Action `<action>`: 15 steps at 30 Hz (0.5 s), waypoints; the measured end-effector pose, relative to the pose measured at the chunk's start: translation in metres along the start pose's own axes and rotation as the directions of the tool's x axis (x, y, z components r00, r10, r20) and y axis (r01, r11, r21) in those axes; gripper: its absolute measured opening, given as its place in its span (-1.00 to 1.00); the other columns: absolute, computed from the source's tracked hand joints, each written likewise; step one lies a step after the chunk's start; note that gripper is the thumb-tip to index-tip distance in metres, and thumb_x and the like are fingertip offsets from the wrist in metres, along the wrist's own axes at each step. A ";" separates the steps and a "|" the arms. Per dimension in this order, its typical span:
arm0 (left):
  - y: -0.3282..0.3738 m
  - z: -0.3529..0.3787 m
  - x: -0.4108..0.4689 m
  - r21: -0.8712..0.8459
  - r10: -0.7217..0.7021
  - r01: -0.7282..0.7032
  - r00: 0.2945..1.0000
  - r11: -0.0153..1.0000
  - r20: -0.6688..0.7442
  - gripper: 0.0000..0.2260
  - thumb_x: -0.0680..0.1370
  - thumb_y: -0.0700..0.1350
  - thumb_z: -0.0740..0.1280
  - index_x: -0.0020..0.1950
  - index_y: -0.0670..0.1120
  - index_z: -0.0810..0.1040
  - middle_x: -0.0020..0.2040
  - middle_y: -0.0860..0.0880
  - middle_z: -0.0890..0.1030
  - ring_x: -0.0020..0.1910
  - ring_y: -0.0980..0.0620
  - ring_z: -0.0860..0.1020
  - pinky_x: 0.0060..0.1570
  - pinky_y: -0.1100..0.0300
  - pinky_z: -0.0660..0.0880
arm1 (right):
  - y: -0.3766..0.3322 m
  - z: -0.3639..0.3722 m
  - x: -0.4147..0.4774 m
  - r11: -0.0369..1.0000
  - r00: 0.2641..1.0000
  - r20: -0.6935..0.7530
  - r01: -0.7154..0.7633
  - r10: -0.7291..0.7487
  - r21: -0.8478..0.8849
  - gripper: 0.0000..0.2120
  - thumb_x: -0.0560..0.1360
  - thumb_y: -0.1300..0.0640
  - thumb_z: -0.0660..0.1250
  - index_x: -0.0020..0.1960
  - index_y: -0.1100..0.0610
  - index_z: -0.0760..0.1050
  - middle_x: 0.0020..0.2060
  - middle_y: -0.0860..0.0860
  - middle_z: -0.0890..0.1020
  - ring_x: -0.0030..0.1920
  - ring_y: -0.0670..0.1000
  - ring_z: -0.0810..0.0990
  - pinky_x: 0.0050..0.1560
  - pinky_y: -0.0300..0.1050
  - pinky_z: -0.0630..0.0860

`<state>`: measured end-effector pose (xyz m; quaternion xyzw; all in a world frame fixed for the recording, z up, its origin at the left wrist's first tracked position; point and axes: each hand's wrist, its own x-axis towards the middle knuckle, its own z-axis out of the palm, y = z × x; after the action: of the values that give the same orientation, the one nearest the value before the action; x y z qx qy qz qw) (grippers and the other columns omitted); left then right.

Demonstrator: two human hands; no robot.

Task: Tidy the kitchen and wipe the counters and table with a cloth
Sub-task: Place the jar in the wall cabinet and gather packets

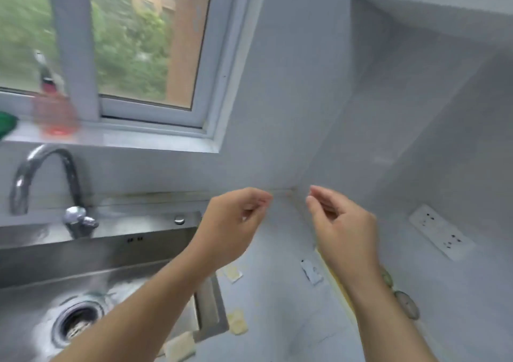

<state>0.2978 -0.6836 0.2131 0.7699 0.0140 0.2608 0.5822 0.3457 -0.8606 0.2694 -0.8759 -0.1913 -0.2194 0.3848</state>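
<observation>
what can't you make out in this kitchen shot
Head view, the only one:
- Left hand and right hand: fingertips smeared by motion, so it is unclear whether they pinch anything.
- Reddish bottle on the window sill: blurred, label unreadable.
- Green thing: cut off by the left edge.
- Pale scraps on the counter: too blurred to identify.
- Grey ovals: partly behind the right arm.

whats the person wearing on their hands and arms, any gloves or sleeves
Nothing that shows. The left hand and right hand are gloveless, with no ring or watch visible. Both forearms are bare to the frame's edge, no sleeve in view. Motion blur could hide small details.
</observation>
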 end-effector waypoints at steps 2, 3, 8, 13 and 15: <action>-0.027 -0.043 -0.037 0.113 -0.122 0.133 0.987 0.985 -0.105 -0.87 0.54 -0.20 0.42 0.01 -0.02 0.71 -0.16 0.15 0.70 -0.19 0.30 0.63 -0.07 0.38 0.52 | -0.009 0.042 -0.022 1.000 0.987 0.162 -0.005 0.005 -0.001 -0.81 0.54 0.07 0.42 0.13 0.05 0.69 -0.06 -0.16 0.72 -0.07 -0.26 0.64 0.10 -0.29 0.54; -0.038 -0.062 -0.055 0.155 -0.177 0.200 0.973 0.967 -0.150 -0.88 0.54 -0.19 0.42 0.01 0.00 0.70 -0.15 0.16 0.70 -0.17 0.31 0.63 -0.06 0.40 0.52 | -0.014 0.060 -0.032 1.000 0.972 0.237 -0.006 0.006 0.000 -0.81 0.54 0.07 0.42 0.13 0.05 0.68 -0.05 -0.15 0.72 -0.08 -0.26 0.64 0.10 -0.30 0.53; -0.068 -0.140 -0.152 0.217 -0.368 0.463 0.854 0.859 -0.367 -0.85 0.54 -0.16 0.40 0.01 0.07 0.69 -0.14 0.22 0.68 -0.15 0.34 0.60 -0.09 0.44 0.49 | -0.050 0.139 -0.090 0.995 0.859 0.503 0.054 -0.091 0.088 -0.82 0.53 0.07 0.43 0.10 0.06 0.69 -0.13 -0.18 0.70 -0.12 -0.25 0.63 0.07 -0.25 0.56; -0.052 -0.209 -0.232 0.213 -0.431 0.607 0.730 0.765 -0.530 -0.84 0.54 -0.16 0.38 0.02 0.06 0.69 -0.15 0.20 0.68 -0.15 0.33 0.60 -0.07 0.42 0.50 | -0.118 0.198 -0.153 0.971 0.691 0.686 0.109 -0.229 0.213 -0.80 0.54 0.05 0.41 0.12 0.07 0.69 -0.07 -0.10 0.73 -0.06 -0.15 0.67 0.12 -0.12 0.59; -0.045 -0.236 -0.254 0.204 -0.436 0.645 0.683 0.737 -0.586 -0.84 0.55 -0.15 0.37 0.02 0.10 0.68 -0.15 0.22 0.68 -0.15 0.34 0.59 -0.10 0.45 0.48 | -0.150 0.213 -0.173 0.959 0.640 0.717 0.135 -0.277 0.251 -0.82 0.53 0.05 0.41 0.08 0.05 0.70 -0.11 -0.13 0.73 -0.10 -0.18 0.66 0.11 -0.14 0.59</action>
<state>-0.0077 -0.5416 0.1185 0.7343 0.4487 0.2546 0.4411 0.1771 -0.6329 0.1367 -0.8236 -0.4489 0.1330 0.3200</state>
